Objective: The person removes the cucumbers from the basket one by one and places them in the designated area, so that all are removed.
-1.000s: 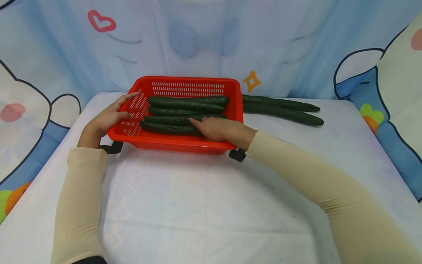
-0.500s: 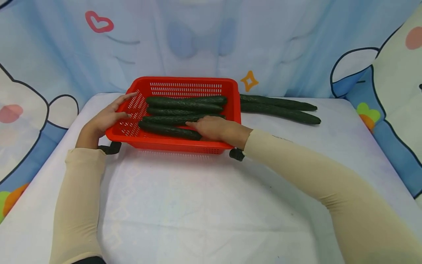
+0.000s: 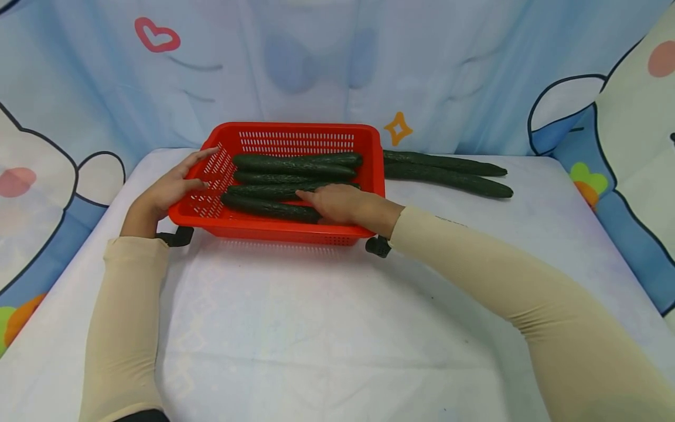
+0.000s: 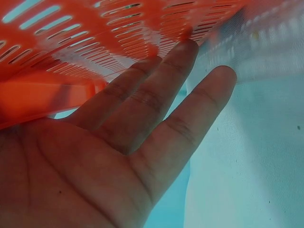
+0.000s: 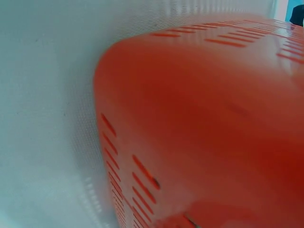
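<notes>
A red plastic basket [image 3: 295, 231] with slotted walls stands toward the back of the table, holding several dark green cucumbers [image 3: 295, 167]. At its left end my left hand [image 3: 167, 186] holds the rim, with digits over the inside. Three extended fingers [image 4: 178, 130] lie along the outside wall in the left wrist view. My right hand [image 3: 345, 204] reaches over the front right corner into the basket, against the right end of the front cucumber [image 3: 269, 208]. Most of its fingers are hidden. Only the basket's corner [image 5: 199, 109] fills the right wrist view.
Two more cucumbers [image 3: 448, 179] lie on the white-covered table [image 3: 316, 328] to the right, their left ends hidden by the basket. A printed blue curtain [image 3: 316, 70] hangs behind and along both sides.
The front cucumber's right end has swung toward the near side, opening a gap to the cucumber behind it. My right hand has shifted slightly with it. The left hand stays at the rim.
</notes>
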